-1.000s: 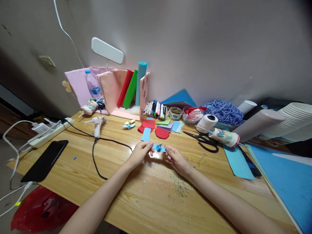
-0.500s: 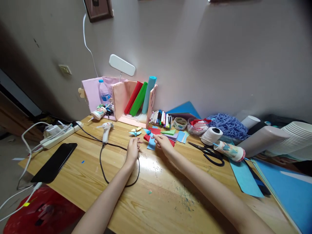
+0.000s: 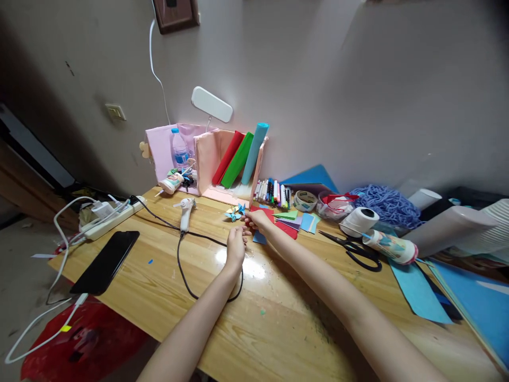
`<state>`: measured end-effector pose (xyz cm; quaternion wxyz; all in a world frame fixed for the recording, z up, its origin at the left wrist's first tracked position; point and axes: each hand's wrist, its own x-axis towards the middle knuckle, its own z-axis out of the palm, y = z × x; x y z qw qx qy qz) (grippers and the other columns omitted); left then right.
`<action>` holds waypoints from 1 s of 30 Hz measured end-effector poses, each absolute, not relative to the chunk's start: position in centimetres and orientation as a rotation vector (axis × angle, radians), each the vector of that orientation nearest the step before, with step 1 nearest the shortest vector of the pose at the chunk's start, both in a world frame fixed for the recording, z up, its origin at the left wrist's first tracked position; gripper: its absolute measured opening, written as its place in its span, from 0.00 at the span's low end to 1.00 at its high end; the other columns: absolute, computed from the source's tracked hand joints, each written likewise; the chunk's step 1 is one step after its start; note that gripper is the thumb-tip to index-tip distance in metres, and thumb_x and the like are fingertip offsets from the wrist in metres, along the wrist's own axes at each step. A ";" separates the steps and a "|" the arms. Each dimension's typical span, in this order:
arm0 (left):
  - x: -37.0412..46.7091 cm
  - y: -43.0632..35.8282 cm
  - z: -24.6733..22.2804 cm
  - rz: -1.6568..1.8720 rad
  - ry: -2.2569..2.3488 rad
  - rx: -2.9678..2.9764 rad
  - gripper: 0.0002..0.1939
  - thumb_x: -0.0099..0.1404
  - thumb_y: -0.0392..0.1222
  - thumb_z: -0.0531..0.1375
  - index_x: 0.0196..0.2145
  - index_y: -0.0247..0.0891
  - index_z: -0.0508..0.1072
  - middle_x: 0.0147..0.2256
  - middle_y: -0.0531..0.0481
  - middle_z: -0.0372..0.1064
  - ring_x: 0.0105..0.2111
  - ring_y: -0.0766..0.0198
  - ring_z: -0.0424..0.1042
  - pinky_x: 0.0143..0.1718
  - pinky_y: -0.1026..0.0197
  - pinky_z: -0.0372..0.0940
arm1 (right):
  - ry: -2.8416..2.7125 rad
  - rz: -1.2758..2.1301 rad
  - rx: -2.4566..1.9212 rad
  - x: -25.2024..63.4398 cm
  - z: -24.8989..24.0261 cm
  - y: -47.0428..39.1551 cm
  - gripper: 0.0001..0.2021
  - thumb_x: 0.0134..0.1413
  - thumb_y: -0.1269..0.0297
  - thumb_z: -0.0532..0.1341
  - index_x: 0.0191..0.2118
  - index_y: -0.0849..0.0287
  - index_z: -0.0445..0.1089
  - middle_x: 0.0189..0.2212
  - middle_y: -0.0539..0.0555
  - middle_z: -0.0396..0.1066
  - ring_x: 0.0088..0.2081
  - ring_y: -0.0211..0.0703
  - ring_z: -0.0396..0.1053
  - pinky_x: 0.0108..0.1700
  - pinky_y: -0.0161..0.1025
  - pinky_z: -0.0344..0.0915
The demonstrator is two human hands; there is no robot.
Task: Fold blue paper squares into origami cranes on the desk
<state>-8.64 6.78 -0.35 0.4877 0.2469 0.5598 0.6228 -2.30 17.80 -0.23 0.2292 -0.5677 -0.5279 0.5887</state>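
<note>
My right hand (image 3: 258, 220) pinches a small blue folded paper piece (image 3: 242, 208) at its fingertips. That piece is right beside a yellow-and-blue folded paper shape (image 3: 233, 214) on the wooden table; whether the two touch, I cannot tell. My left hand (image 3: 237, 245) rests just in front of them, fingers loosely curled and apart, with nothing visible in it. Under and behind my right hand are red paper (image 3: 287, 230), blue paper (image 3: 259, 238), and green and purple slips (image 3: 288, 216). A white glue gun (image 3: 186, 215) stands to the left, its black cord looping near my left wrist.
A phone (image 3: 105, 262) and a power strip (image 3: 115, 220) are at the left. Behind stand a pink box (image 3: 204, 164) with paper rolls and several markers (image 3: 272, 193). Black scissors (image 3: 352, 249), a thread spool (image 3: 360, 222), a glue bottle (image 3: 389, 246) and blue yarn (image 3: 385, 204) are on the right.
My right hand has moved left, bringing the blue folded piece up to the yellow-and-blue shape. My left hand has shifted slightly right. The view has turned a little left.
</note>
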 end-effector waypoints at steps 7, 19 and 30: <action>-8.7 6.9 -0.8 1.465 1.422 0.703 0.09 0.58 0.39 0.50 0.32 0.33 0.67 0.27 0.49 0.67 0.18 0.73 0.58 0.17 0.71 0.51 | -1.822 1.180 -1.410 0.3 -0.4 17.2 0.17 0.60 0.59 0.53 0.28 0.65 0.71 0.24 0.55 0.70 0.27 0.38 0.68 0.31 0.35 0.64; -6.6 4.2 -0.6 1.031 1.585 1.782 0.12 0.60 0.37 0.54 0.38 0.39 0.76 0.48 0.43 0.68 0.53 0.50 0.58 0.56 0.47 0.52 | -2.103 0.232 -1.106 15.2 -2.4 15.8 0.12 0.51 0.76 0.52 0.37 0.59 0.71 0.52 0.61 0.63 0.52 0.52 0.60 0.54 0.52 0.57; -6.7 5.0 -2.1 0.956 1.698 1.950 0.12 0.63 0.35 0.50 0.38 0.38 0.72 0.42 0.43 0.70 0.46 0.53 0.63 0.51 0.49 0.59 | -2.240 0.078 -0.953 18.2 -3.5 15.0 0.13 0.54 0.75 0.52 0.41 0.60 0.71 0.48 0.61 0.70 0.50 0.49 0.65 0.53 0.51 0.62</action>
